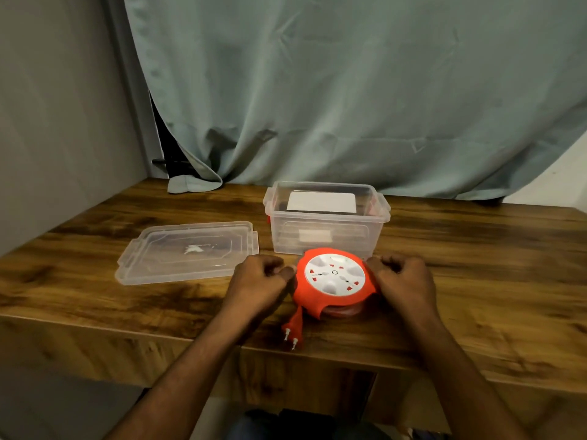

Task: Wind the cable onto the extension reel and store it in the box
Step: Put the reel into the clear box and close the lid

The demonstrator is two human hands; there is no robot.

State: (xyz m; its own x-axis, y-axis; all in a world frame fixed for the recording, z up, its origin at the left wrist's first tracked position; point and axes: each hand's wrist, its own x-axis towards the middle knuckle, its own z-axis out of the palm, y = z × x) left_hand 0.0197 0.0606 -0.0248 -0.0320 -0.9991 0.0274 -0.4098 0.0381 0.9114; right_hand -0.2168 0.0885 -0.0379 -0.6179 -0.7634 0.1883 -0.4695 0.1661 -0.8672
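a teal curtain (349, 90) is hanging behind the wooden table (476, 265). just before the open clear box (324, 230), both hands are grasping the orange extension reel (333, 281), left hand (259, 281) and right hand (401, 281) steadying its sides for lifting in; its plug (293, 331) is dangling nearer.

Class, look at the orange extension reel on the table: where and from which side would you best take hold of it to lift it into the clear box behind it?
Grip the extension reel by its orange rim, one hand on each side, as the left hand and right hand sit now. It lies flat and round, so opposite edges probably give the steadiest hold. Mind the plug trailing toward the table edge; the box stands open.
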